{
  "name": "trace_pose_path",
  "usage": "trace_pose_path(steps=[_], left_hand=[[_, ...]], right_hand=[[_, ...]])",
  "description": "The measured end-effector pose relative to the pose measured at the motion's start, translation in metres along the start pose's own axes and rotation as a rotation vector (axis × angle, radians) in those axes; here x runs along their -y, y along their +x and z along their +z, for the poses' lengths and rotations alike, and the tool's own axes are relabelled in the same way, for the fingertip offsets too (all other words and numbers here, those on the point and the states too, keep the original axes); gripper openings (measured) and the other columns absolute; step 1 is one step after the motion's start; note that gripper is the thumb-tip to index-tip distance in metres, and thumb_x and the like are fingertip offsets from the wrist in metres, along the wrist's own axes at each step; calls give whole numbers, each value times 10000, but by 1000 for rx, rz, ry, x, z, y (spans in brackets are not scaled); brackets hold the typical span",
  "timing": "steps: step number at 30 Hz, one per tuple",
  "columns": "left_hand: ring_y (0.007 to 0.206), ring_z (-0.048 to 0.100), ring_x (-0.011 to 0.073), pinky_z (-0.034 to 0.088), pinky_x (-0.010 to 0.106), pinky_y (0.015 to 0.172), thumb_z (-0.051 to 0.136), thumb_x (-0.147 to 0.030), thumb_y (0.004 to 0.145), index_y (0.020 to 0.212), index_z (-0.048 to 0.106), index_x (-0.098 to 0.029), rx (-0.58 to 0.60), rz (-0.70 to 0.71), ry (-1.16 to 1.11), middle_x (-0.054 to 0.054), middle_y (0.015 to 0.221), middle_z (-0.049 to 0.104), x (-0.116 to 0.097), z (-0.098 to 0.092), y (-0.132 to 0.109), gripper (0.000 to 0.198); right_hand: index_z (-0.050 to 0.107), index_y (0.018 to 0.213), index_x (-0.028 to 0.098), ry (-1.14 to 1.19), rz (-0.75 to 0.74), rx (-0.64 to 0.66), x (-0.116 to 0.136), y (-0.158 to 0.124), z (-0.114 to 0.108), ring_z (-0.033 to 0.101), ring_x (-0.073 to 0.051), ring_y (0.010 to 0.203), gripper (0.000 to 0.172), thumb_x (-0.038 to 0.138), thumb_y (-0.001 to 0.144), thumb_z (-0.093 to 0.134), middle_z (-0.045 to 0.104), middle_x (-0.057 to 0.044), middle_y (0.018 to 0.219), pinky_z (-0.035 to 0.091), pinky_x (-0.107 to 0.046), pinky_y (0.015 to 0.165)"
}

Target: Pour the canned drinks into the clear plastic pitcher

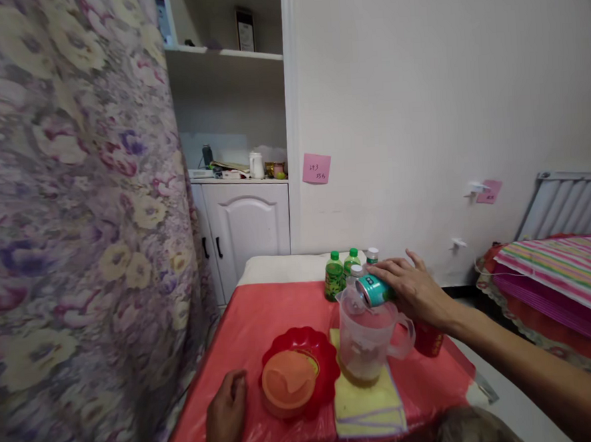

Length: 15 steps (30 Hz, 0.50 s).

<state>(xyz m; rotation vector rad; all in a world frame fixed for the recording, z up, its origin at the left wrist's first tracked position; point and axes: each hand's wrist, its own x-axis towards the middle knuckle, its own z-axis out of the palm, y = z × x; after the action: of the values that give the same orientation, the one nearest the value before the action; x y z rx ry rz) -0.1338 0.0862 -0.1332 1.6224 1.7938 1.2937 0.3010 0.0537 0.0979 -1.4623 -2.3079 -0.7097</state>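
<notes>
Over my remote feed, the right hand (414,290) grips a teal metal can (373,289), tilted over the mouth of a translucent plastic pitcher with a side handle (364,343). The pitcher stands on a folded yellow cloth (370,413), with a little amber liquid at its base. I see the left hand (227,408) loosely curled left of a scalloped red plastic bowl (329,362); I cannot tell whether it holds anything. A round orange lid (288,381) lies in the bowl. The table wears a glossy red cover (265,309), with green-capped plastic bottles (334,280) behind. Beyond, I make out a floral curtain (85,214) left, a white panelled cabinet (248,217), a pale plain wall (393,108), and a striped bedspread (568,264) right.
</notes>
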Motion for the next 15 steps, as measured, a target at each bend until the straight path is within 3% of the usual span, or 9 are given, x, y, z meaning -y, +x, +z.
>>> trace_pose_path(steps=[4, 9, 13, 15], left_hand=[[883, 753, 237, 569, 307, 785, 473, -497, 834, 916, 672, -253, -3, -7, 2, 58, 951, 806, 0, -1, 1, 326], [880, 757, 245, 573, 307, 770, 491, -511, 813, 899, 678, -254, -11, -14, -5, 60, 944, 808, 1, -1, 1, 330], [870, 758, 247, 576, 309, 769, 507, -527, 789, 886, 681, -251, -17, -8, -24, 62, 944, 809, 0, -2, 1, 340], [866, 759, 251, 580, 315, 771, 507, -536, 777, 879, 684, -248, -29, -12, -29, 65, 939, 810, -2, -3, 2, 352]], right_hand=[[464, 1392, 262, 172, 182, -46, -1, -5, 0, 571, -313, 1233, 633, 184, 782, 613, 636, -107, 1353, 227, -688, 1120], [475, 1381, 214, 588, 382, -155, 6, -12, -5, 571, -325, 1263, 695, 275, 728, 707, 617, -145, 1376, 427, -555, 1067], [488, 1385, 228, 940, 509, -225, 35, -21, -14, 579, -318, 1272, 704, 367, 741, 736, 622, -134, 1384, 459, -510, 1064], [460, 1417, 228, 1185, 477, -210, 60, -26, -15, 541, -305, 1323, 772, 400, 729, 767, 585, -131, 1434, 428, -484, 1106]])
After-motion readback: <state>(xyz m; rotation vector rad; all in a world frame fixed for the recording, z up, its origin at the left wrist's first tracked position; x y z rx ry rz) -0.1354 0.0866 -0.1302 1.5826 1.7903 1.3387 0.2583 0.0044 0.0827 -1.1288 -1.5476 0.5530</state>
